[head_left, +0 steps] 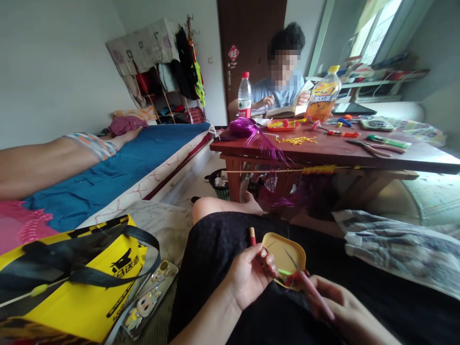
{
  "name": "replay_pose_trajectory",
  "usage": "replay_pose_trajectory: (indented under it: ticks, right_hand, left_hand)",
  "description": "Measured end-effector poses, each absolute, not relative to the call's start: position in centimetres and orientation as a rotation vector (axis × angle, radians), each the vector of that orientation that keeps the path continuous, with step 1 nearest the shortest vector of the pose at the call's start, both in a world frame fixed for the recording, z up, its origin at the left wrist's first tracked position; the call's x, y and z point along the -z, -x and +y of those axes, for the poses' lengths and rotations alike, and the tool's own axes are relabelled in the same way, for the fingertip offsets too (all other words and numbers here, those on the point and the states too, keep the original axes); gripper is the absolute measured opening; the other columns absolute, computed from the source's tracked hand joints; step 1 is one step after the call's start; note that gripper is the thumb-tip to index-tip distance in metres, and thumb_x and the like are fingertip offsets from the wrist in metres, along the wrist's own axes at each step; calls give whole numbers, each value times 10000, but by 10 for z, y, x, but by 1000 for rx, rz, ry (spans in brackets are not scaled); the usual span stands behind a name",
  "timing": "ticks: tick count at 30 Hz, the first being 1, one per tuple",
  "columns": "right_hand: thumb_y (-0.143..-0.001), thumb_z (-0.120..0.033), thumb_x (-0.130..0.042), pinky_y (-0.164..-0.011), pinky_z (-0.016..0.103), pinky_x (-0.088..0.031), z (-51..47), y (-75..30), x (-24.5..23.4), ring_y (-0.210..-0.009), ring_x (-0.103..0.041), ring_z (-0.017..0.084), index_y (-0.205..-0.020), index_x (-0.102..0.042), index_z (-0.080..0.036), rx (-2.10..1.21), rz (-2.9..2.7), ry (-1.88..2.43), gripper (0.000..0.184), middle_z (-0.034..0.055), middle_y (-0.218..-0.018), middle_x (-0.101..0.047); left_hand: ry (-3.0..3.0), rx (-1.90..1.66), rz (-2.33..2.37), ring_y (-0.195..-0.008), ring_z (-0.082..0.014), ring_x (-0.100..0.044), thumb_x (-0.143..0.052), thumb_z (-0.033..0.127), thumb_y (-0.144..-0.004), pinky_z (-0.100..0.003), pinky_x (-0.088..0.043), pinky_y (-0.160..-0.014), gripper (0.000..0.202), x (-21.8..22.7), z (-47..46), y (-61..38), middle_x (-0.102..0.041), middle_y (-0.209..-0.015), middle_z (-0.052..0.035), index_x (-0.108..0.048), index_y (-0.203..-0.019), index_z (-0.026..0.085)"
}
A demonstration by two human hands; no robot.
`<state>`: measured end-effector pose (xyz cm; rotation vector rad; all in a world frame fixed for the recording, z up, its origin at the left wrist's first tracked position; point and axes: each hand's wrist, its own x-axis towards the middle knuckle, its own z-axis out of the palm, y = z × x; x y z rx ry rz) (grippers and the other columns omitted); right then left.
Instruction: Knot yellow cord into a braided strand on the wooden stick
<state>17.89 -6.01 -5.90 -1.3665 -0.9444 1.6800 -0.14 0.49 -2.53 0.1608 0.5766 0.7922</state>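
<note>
Surface (330, 149) carrying bottles (323, 99). Right hand (336, 303) clamping pink tool (316, 296), tip reaching over tray (282, 239); left hand (248, 278), apart, curling beside stick (252, 234), grip unclear.

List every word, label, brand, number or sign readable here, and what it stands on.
"旺": red diamond sign on the brown door; the marks below it are too small.
"冰红茶": label of the yellow-capped bottle, slightly blurred.
"送酒": yellow bag; its other writing is partly hidden or blurred.
Red-capped bottle: label too small to read.
</note>
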Motion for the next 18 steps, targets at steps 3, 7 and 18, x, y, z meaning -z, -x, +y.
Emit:
replay_pose_trajectory:
  ticks: [3,7,18]
  right_hand:
    - [-506,-526,-711,-463,199,-317,-53,-155,69,-456,-376,74,-646,-520,-174,-1770,-1015,1239,425,-47,-526,-455]
    - [-646,-485,-639,-645,261,-427,-51,-154,62,-567,-490,127,-778,-582,-182,-1754,-1067,1234,336,-38,-567,-506]
    - [-623,-513,-612,-874,331,-381,-53,-150,34,-1008,-508,258,-1020,-615,-154,-1783,-1005,1380,536,58,-1000,-618]
  left_hand:
    - [-169,-766,571,-513,-110,-477,-424,189,-836,-216,-389,-581,302,28,4,0,-458,-528,-5,-469,-543,133]
    - [-173,-708,588,-494,-114,-479,-440,185,-826,-229,-387,-565,295,33,4,-3,-455,-509,-2,-471,-537,129]
    - [-161,-684,666,-451,-106,-462,-388,172,-841,-234,-389,-529,322,43,4,-4,-447,-477,5,-471,-532,130]
